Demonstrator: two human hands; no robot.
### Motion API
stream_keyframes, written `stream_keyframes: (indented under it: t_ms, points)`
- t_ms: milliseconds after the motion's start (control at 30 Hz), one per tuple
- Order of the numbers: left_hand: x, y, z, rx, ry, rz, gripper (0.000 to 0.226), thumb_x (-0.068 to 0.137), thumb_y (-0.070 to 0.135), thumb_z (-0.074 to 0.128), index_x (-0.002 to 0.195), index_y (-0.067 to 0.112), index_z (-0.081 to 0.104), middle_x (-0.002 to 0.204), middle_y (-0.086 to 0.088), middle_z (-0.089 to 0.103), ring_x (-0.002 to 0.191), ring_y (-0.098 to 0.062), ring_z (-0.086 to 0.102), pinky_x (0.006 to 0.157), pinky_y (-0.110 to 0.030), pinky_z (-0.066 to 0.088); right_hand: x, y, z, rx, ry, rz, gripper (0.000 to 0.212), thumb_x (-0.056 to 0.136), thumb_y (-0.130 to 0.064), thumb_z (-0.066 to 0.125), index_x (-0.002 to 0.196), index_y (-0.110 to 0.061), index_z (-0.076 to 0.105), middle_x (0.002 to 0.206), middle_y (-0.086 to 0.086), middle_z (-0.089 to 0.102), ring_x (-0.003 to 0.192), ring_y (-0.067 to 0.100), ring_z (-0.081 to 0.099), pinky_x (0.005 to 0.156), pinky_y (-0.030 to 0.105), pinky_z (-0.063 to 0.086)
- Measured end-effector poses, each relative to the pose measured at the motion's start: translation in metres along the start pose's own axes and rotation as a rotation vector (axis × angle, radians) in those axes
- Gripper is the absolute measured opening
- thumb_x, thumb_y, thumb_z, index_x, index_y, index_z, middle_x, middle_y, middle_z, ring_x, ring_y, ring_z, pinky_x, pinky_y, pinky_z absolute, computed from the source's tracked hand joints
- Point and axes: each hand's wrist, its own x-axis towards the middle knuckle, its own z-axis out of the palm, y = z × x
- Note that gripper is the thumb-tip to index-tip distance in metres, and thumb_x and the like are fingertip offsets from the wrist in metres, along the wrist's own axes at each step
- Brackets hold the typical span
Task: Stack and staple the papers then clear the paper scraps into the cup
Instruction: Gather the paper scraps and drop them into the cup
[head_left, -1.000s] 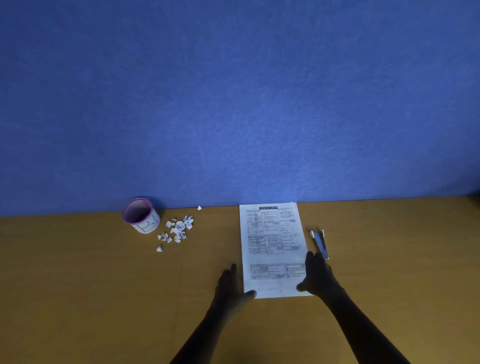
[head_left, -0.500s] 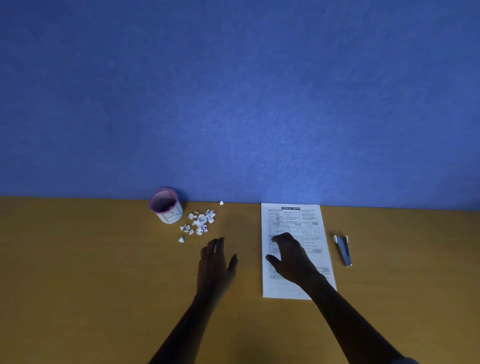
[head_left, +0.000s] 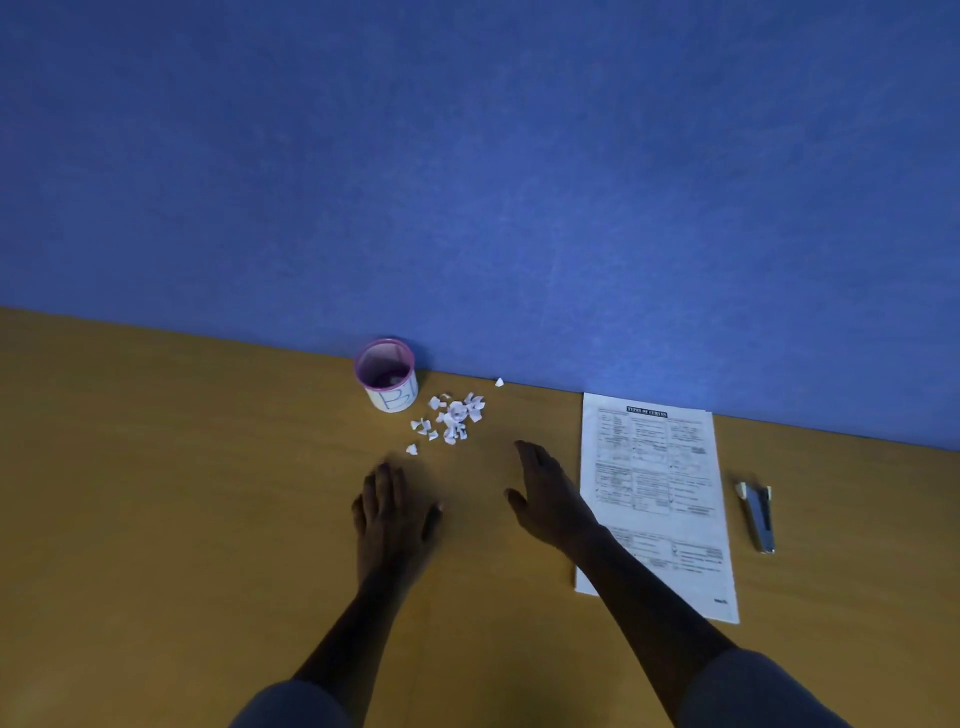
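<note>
Head camera view: a person's two bare hands are reaching forward over a brown wooden table (head_left: 156, 493) that is running up against a blue wall (head_left: 467, 182). The left hand (head_left: 392, 519) is facing palm down over bare wood, fingers straight and close together, gripping nothing; whether it is touching the surface cannot be told. The right hand (head_left: 550, 499) is stretching out just beside the left edge of the papers (head_left: 654, 499), fingers extended and thumb spread wide, also holding nothing. Its forearm is crossing over the papers' near left corner.

The papers are lying flat as one neat printed stack, far edge at the foot of the wall; whether a staple is holding them cannot be told. A stapler (head_left: 758, 517) is lying to the right of the papers, apart from them and roughly parallel to their long side.

The cup (head_left: 387, 374), white with a purple rim and a letter drawn on its side, is standing upright by the wall, well apart from the papers on their left. The scraps (head_left: 452, 421) are sitting in a loose white cluster just to the right of the cup, beyond both hands' fingertips. One stray scrap (head_left: 499, 383) is lying near the foot of the wall, another (head_left: 411, 449) just ahead of the left hand. Grey sleeves (head_left: 291, 706) are showing at the bottom edge.
</note>
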Motion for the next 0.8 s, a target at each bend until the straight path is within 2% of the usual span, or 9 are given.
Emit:
stream_keyframes:
  t_ms: [167,300,467,600,800]
  points:
    - [-0.001,-0.002,0.014,-0.019,0.023,-0.002,0.086,0.099,0.062,0.037,0.16,0.002,0.028,0.168,-0.021,0.031,0.155,-0.04,0.031,0.122,-0.058,0.031,0.024,-0.004,0.01,-0.053,0.001,0.006,0.072,0.098,-0.026,0.069,0.157,-0.006,0.033,0.161,0.014,0.04,0.147,0.032,0.043,0.114,0.039,0.045]
    - [-0.003,-0.002,0.02,-0.018,0.042,-0.026,0.084,0.102,0.061,0.031,0.163,0.004,0.022,0.17,-0.018,0.028,0.158,-0.036,0.027,0.124,-0.056,0.027,0.051,-0.006,0.011,-0.074,0.014,0.014,0.067,0.098,-0.018,0.068,0.155,-0.005,0.036,0.16,0.014,0.041,0.145,0.034,0.046,0.11,0.041,0.049]
    - [0.001,0.001,0.023,-0.015,0.082,-0.047,0.081,0.103,0.057,0.028,0.164,0.003,0.023,0.17,-0.017,0.03,0.158,-0.035,0.028,0.125,-0.054,0.026,0.094,-0.008,0.002,-0.107,0.012,0.003,0.064,0.094,-0.01,0.066,0.152,-0.005,0.038,0.156,0.014,0.045,0.134,0.038,0.055,0.1,0.048,0.057]
    - [0.001,0.002,0.026,-0.023,0.096,-0.045,0.08,0.103,0.055,0.038,0.163,0.004,0.025,0.17,-0.015,0.031,0.157,-0.034,0.029,0.125,-0.054,0.027,0.122,-0.006,-0.003,-0.137,-0.013,0.042,0.071,0.096,-0.014,0.065,0.157,-0.004,0.031,0.162,0.015,0.038,0.141,0.038,0.047,0.109,0.051,0.05]
    - [0.003,0.0,0.027,-0.021,0.102,-0.053,0.078,0.103,0.054,0.039,0.163,0.004,0.028,0.17,-0.014,0.031,0.158,-0.033,0.029,0.125,-0.054,0.027,0.138,-0.007,-0.001,-0.162,-0.002,0.091,0.06,0.096,-0.015,0.06,0.152,-0.006,0.039,0.156,0.014,0.046,0.136,0.042,0.046,0.106,0.055,0.05]
